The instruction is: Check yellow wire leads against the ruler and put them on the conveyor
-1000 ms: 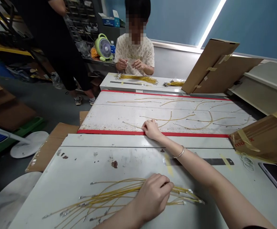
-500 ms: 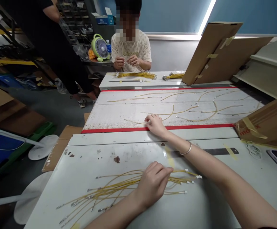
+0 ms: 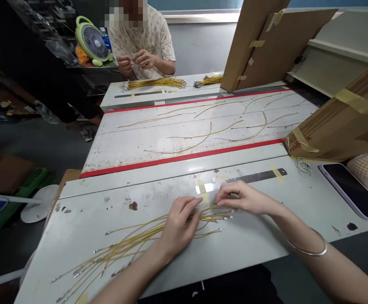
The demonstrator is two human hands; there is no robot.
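Observation:
A loose bundle of thin yellow cables (image 3: 133, 237) with white connectors at the right ends and metal terminals at the left ends lies on the near table. My left hand (image 3: 179, 221) rests over the middle of the bundle, fingers curled around some cables. Just to its right, my right hand (image 3: 242, 197) pinches at a yellow cable near the connector ends; the fingertips partly cover it. Behind my hands, a steel ruler (image 3: 260, 175) is taped to the table. More yellow cables (image 3: 184, 150) lie spread out on the white belt (image 3: 123, 143).
Red strips (image 3: 184, 158) edge the belt. A cardboard box (image 3: 339, 122) stands at the right, beside white rings (image 3: 303, 168) and a phone (image 3: 350, 190). Across the belt, a seated co-worker (image 3: 142, 46) has both hands raised behind cable bundles (image 3: 155, 83). Another person stands at the left.
My right hand has come back from the cable on the belt to the near bundle, beside my left hand. That cable stays on the belt. The view has tilted down and shifted right.

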